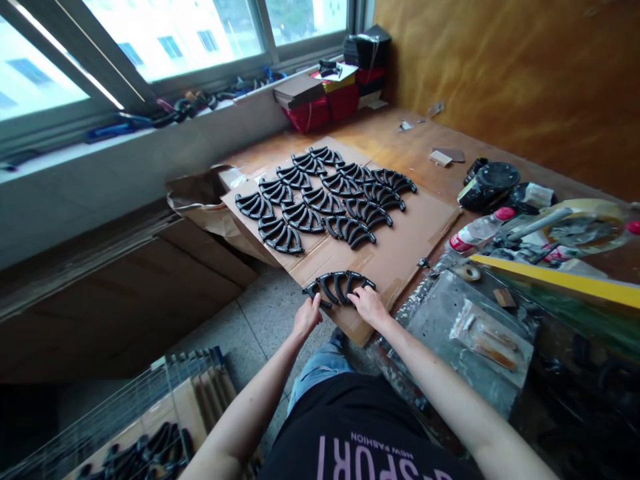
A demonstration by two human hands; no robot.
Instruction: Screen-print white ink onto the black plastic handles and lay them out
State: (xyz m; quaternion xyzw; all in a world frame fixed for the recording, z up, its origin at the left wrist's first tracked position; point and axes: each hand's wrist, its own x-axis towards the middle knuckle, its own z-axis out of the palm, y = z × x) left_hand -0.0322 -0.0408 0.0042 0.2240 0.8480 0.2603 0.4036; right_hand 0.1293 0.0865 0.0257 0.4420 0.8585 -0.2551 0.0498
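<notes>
I see both hands at the near edge of a cardboard sheet (405, 250) on the worktop (400, 143). Between them lies a fan (339, 285) of black curved parts, just inside that edge. My left hand (307, 317) has its fingers bent onto the fan's left end. I cannot tell whether they pinch a part or only rest on it. My right hand (369, 306) lies loosely open, palm down, with its fingertips on the fan's right end and nothing gripped.

Farther along the sheet are more fans (325, 200) of the same parts, set close in rows and well apart from the one under my hands. To the right, off the sheet, a bottle (476, 233) with a red cap lies on its side near a yellow bar (555, 280), and a clear packet (491, 339) lies on a grey plate. At lower left a wire basket (120, 413) holds more black parts. Red boxes (325, 108) stand by the window.
</notes>
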